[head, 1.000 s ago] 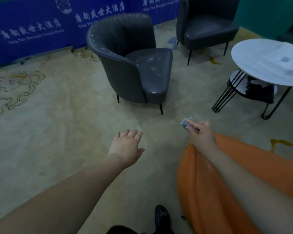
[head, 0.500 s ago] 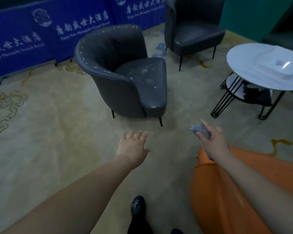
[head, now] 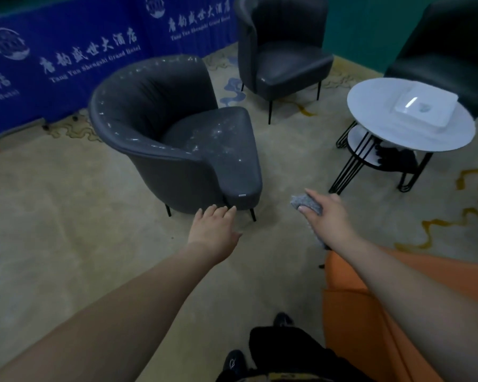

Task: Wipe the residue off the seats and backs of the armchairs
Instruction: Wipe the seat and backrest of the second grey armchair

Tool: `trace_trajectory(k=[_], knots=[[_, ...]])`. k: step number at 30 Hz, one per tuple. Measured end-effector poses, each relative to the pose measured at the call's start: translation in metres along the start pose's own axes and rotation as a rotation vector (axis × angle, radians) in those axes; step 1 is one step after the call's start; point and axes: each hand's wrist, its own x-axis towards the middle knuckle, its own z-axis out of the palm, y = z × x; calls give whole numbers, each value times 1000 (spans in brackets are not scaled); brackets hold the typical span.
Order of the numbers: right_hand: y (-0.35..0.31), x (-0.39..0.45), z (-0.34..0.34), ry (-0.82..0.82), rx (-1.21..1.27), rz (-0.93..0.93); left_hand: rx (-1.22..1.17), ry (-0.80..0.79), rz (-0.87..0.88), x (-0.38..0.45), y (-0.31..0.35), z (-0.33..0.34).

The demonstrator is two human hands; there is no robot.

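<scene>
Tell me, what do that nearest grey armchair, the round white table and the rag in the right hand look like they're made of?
Nearest armchair: smooth leather or imitation leather, going by its sheen and creased back. Round table: glossy white top, perhaps stone or laminate, on thin black metal-looking legs. Rag in the right hand: grey, soft, fuzzy cloth.

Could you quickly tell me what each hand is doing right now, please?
Left hand: open, fingers straight, holding nothing.
Right hand: closed on a grey cloth.
</scene>
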Motion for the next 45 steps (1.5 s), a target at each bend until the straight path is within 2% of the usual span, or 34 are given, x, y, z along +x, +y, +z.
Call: trace_trajectory(k=[5, 12, 21, 26, 39, 45], knots=[[6, 42, 4, -16, -3, 49, 29, -24, 29, 51, 1, 1], [16, 147, -6, -74, 32, 58, 74, -49, 54, 147, 8, -12], [20, 263, -2, -206, 10, 20, 8, -89, -46, 239, 15, -21], [15, 319, 20, -265, 19, -18, 12, -135, -79, 289, -9, -23], [-20, 495, 67, -275, 50, -71, -37, -181, -154, 448, -79, -51], [-24, 567, 98, -383, 13, -114, -96, -180, -305, 495, -95, -47]])
